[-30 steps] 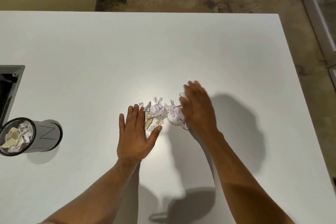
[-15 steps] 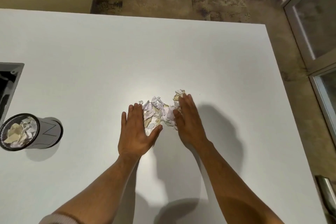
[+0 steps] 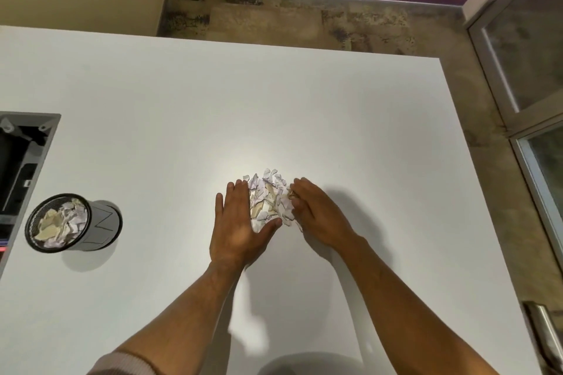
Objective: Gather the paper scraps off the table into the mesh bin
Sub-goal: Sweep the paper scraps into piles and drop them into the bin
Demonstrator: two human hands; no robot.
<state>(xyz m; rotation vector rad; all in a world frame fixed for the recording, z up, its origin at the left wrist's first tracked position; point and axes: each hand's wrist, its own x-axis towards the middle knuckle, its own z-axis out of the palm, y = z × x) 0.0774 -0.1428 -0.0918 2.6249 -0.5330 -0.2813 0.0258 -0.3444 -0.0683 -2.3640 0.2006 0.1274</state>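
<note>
Compared with half a second ago, the small pile of torn white, lilac and cream paper scraps (image 3: 269, 198) is sitting tighter between the hands, and the right hand's fingers are now curling into it rather than lying straight. The left hand (image 3: 239, 222) is lying flat on the white table (image 3: 365, 119), fingers straight and together, thumb spread, its inner edge touching the pile's left side. The right hand (image 3: 318, 211) is pressing in from the right, fingertips bent and digging among the scraps. The pile is resting on the table near its middle. The round black mesh bin (image 3: 100, 227) is standing well apart at the left, already holding crumpled paper; a Z-like mark is showing on its side, otherwise no readable writing. A grey-framed recessed opening (image 3: 45, 143) is sitting at the table's left edge.
</note>
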